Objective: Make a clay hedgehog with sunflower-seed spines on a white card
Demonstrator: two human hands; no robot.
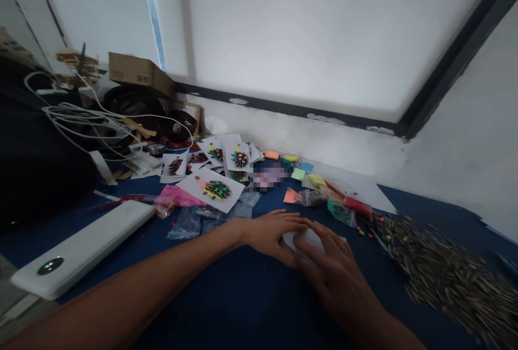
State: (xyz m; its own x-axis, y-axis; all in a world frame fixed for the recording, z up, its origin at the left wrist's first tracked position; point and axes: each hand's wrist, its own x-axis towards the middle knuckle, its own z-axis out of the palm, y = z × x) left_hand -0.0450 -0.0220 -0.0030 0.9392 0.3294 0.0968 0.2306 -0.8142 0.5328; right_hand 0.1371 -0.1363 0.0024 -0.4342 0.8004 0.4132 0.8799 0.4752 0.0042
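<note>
A small white piece, apparently paper (311,235), lies low over the blue counter (226,307) between the person's two hands; they seem cupped around it from both sides to steady it. The left hand (265,234) has its fingers (285,220) half bent over the far side, thumb apart on the near side; the right hand (338,255) curves over the other side, fingers loosely bent. Whether either grips firmly, I cannot tell. The striped seeds (457,274), too many to count, are heaped at the right, probably for easy reach, with at least three bright beads (361,233) near the pile's edge. At least six decorated cards (217,188) lie face up, perhaps put back there to leave working room. One white power bank (87,247) sits at the left.
</note>
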